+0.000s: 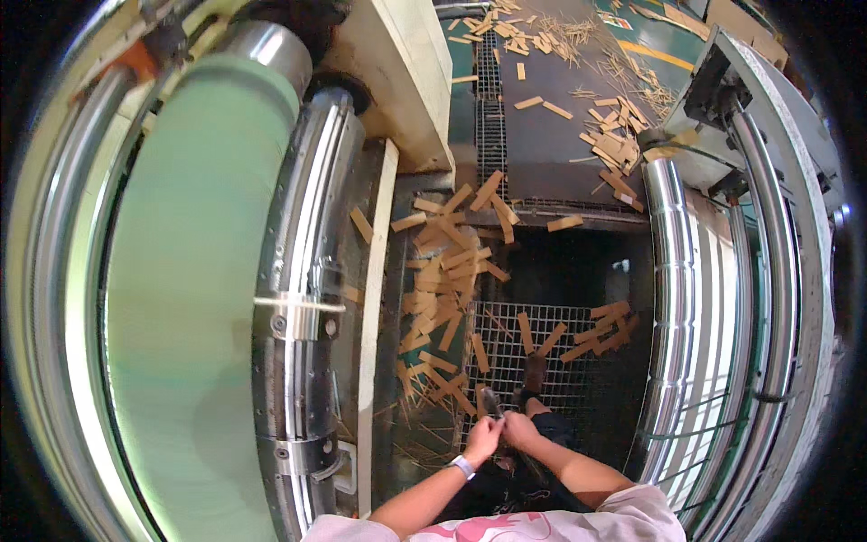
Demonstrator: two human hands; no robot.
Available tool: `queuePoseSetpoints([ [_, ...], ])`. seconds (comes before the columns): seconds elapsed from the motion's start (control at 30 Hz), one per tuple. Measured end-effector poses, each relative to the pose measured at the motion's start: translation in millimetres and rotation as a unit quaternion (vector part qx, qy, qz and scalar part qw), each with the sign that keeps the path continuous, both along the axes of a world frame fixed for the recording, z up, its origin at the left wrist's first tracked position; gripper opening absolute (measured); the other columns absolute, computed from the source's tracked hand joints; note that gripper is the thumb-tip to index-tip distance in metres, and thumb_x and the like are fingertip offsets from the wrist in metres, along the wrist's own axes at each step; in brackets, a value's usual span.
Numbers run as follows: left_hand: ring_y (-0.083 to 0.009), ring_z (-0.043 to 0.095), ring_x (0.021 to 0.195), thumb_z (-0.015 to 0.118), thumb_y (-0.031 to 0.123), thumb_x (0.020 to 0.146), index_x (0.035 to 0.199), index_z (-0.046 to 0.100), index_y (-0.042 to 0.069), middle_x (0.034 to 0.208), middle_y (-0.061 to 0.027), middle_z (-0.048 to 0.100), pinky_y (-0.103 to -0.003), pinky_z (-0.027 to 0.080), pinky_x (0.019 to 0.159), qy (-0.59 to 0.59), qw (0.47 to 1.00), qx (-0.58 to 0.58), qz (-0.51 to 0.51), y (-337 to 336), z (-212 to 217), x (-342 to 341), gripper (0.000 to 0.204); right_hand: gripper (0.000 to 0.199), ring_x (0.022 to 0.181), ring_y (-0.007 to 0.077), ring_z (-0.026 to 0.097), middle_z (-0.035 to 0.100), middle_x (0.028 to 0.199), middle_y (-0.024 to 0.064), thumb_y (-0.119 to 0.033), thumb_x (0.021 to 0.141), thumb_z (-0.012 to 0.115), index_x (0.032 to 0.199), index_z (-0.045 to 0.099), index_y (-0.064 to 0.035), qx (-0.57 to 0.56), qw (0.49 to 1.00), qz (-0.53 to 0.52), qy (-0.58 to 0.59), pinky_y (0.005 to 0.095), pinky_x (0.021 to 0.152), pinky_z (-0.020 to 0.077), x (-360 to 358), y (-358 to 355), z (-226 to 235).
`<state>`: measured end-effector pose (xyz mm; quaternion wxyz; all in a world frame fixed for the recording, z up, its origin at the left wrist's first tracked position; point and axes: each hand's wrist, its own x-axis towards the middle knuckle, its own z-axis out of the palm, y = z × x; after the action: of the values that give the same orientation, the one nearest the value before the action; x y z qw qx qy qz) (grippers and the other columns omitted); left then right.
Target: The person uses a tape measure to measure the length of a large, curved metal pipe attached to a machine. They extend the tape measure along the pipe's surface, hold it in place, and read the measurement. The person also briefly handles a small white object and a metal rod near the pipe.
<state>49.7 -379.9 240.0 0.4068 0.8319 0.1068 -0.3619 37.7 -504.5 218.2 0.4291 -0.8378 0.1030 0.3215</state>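
In front of my body, low in the picture, both hands are together. My left hand (484, 437), with a pale band (463, 466) on its wrist, has its fingers curled closed. Right beside it, my right hand (521, 432) is closed too, the fingertips of both meeting. Something small may be pinched between them, but it is too small to make out. A dark greyish shape lies just beyond the left fingers; I cannot tell whether it is held or is my shoe. Another shoe, brown (535, 369), rests on the metal grating (578, 318) below.
At left stands a large green roller (203, 235) beside a shiny metal cylinder (312, 208) with bolted collars. Chrome rollers (673, 271) run along the right. Brown cardboard strips (442, 271) litter the floor, with more on the dark plate (569, 135) ahead. A dark opening (569, 262) lies before the grating.
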Motion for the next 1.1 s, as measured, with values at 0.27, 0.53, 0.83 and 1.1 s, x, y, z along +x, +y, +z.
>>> queuePoseSetpoints([
  [0.27, -0.0123, 0.047, 0.054, 0.059, 0.033, 0.085, 0.067, 0.057, 0.003, 0.061, -0.0024, 0.055, -0.031, 0.04, 0.054, -0.024, 0.971, -0.038, 0.234, 14, 82, 91, 0.035, 0.025, 0.076, 0.0329, 0.063, 0.063, 0.081, 0.0164, -0.025, 0.082, 0.051, 0.087, 0.057, -0.0018, 0.029, 0.97, 0.211, -0.116, 0.0418, 0.063, 0.0511, 107, 14, 91],
  [0.53, -0.0116, 0.05, 0.055, 0.054, 0.034, 0.087, 0.072, 0.058, 0.015, 0.063, 0.0026, 0.057, -0.026, 0.035, 0.048, 0.265, 0.87, -0.207, 0.359, 10, 52, 190, 0.024, 0.021, 0.076, 0.0296, 0.065, 0.064, 0.087, 0.0154, -0.02, 0.082, 0.048, 0.088, 0.059, -0.0039, -0.106, 0.936, 0.293, -0.163, 0.0406, 0.061, 0.0526, 209, -18, 135],
  [0.83, -0.0162, 0.053, 0.064, 0.052, 0.015, 0.082, 0.077, 0.058, 0.01, 0.073, -0.0028, 0.057, -0.029, 0.043, 0.063, 0.137, 0.899, -0.254, 0.329, -45, 140, 367, 0.01, 0.021, 0.068, 0.0296, 0.064, 0.06, 0.085, 0.0183, -0.018, 0.08, 0.051, 0.095, 0.048, -0.0035, -0.141, 0.944, 0.182, -0.237, 0.0383, 0.053, 0.052, 362, -52, 176],
  [1.1, -0.0259, 0.062, 0.078, 0.045, 0.01, 0.092, 0.092, 0.043, 0.003, 0.083, -0.0138, 0.059, -0.038, 0.051, 0.077, -0.15, 0.804, -0.373, 0.438, -63, 190, 511, 0.008, 0.028, 0.078, 0.0379, 0.062, 0.062, 0.089, 0.0213, -0.024, 0.089, 0.035, 0.103, 0.04, -0.0003, -0.039, 0.967, 0.235, -0.087, 0.0468, 0.061, 0.0495, 499, -81, 130],
])
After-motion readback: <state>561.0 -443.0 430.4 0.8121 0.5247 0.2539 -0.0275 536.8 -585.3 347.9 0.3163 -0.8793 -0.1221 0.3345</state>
